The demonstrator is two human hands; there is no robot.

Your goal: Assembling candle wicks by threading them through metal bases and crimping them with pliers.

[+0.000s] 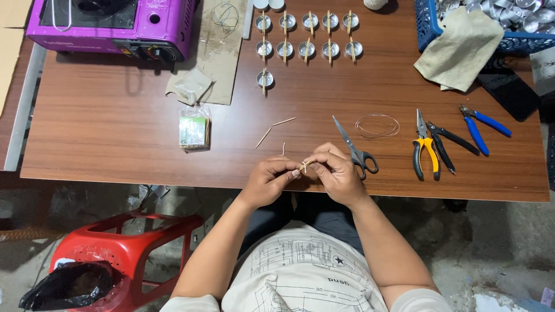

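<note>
My two hands pinch one small wooden stick piece at the near edge of the worktop.

My left hand (270, 180) and right hand (336, 173) are both closed narrow on the stick piece (304, 166), fingertips meeting just above the worktop (115, 133). Three loose sticks (276, 129) lie just beyond, and scissors (355, 149) lie beside my right hand. Farther out I count eleven small metal cups with sticks across them (306, 36), so I judge a good part is done; many empty cups wait in the blue basket (430, 20), which the frame cuts off. I cannot make out if a thread or wire is tied on the piece.
</note>
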